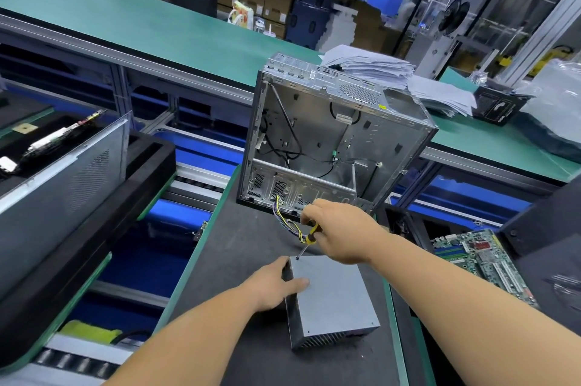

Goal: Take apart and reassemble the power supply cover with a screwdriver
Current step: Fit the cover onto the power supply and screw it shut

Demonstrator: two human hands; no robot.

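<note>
A grey metal power supply (pixel 333 297) lies flat on the dark tabletop (pixel 251 244), its vented end turned toward the person and its plain cover facing up. The left hand (pixel 276 283) steadies it at the far left corner, fingers curled over the side edge and the thumb lying across the top. The right hand (pixel 338 233) grips a screwdriver (pixel 308 241) with a yellow and black handle, holding it tilted so the thin shaft slants down and its tip sits on a screw (pixel 297 258) at the far left corner of the cover. A bundle of coloured wires (pixel 287 222) runs from behind the right hand up toward an open computer case (pixel 330 134), which stands on its side just beyond the power supply, bare inside except for a few black cables. Behind the case a messy stack of papers (pixel 377 71) rests on a green bench. To the right, lower down, a green circuit board (pixel 478 259) lies beside the tabletop.
</note>
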